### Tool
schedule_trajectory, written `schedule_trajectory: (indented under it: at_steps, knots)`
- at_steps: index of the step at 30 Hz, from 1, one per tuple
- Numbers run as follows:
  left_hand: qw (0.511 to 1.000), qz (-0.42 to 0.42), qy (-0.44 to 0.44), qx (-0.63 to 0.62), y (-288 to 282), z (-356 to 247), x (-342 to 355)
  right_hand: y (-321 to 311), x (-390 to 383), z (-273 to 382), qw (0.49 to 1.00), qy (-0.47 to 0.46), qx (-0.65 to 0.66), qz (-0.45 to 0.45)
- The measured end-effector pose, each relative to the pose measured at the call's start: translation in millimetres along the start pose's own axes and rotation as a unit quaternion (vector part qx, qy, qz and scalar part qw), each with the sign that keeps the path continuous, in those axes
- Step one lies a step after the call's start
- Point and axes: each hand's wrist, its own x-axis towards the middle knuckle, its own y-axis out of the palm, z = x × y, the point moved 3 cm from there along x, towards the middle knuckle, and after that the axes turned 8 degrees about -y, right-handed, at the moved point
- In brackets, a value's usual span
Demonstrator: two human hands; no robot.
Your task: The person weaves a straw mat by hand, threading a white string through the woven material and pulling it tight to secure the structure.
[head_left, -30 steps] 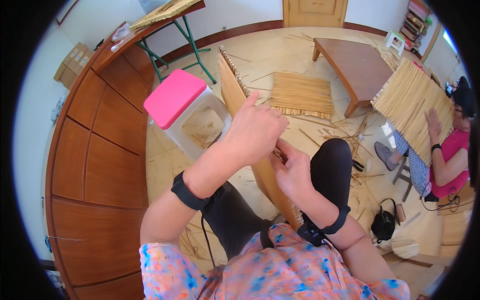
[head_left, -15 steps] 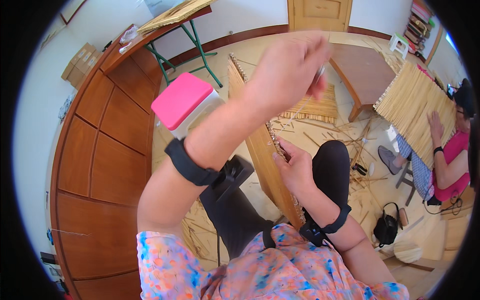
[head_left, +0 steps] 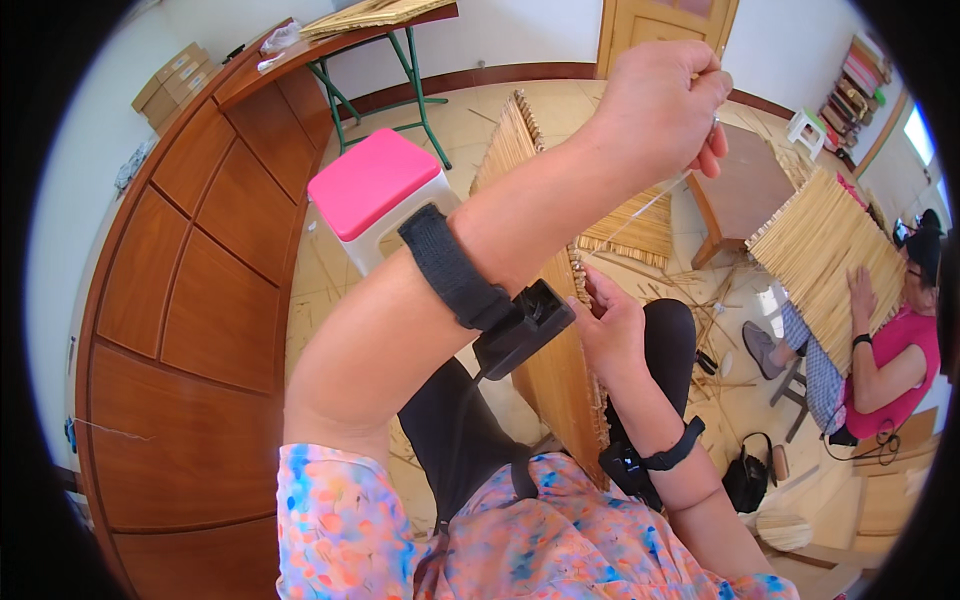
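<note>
A long tan panel (head_left: pixel 555 385) stands on edge between my legs, straw-like at its far end, with a bumpy stitched edge along its right side. My right hand (head_left: pixel 612 330) grips that edge about midway, thumb and fingers closed on it. Raised beyond it to the upper right, my left hand (head_left: pixel 675 110) is closed in a pinch on a white thread (head_left: pixel 645 208). The thread runs taut and slanting from the hand down to the stitched edge. Whether a needle is also in those fingers I cannot make out.
A pink-topped stool (head_left: pixel 375 185) stands left of the panel, near wooden cabinets (head_left: pixel 130 430). Ahead are a low brown table (head_left: pixel 750 185) and another straw mat (head_left: pixel 640 235) on the floor. At right a seated person holds a straw panel (head_left: pixel 825 250). Loose stalks and pliers (head_left: pixel 706 362) lie around.
My left hand has moved up and to the right, and more thread shows between it and the edge. The right hand keeps its grip on the panel. The whole view has shifted slightly.
</note>
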Motion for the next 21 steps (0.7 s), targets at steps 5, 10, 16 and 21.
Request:
schedule_trajectory:
  at_steps: [5, 10, 16, 21]
  knots:
    - [0.996, 0.002, 0.057, -0.061, 12, -28, -10, -12, 5, 19, 1.000, -0.016, -0.001, 0.003]
    - [0.981, 0.052, 0.141, -0.120, 29, -64, -30, -38, -10, 48, 0.996, -0.052, -0.048, -0.045]
    - [0.970, 0.109, 0.184, -0.113, 64, -116, -75, -68, -36, 95, 0.960, -0.209, -0.149, -0.109]
    - [0.904, 0.027, 0.401, 0.143, 132, -121, -131, -87, -49, 142, 0.983, -0.098, 0.011, -0.156]
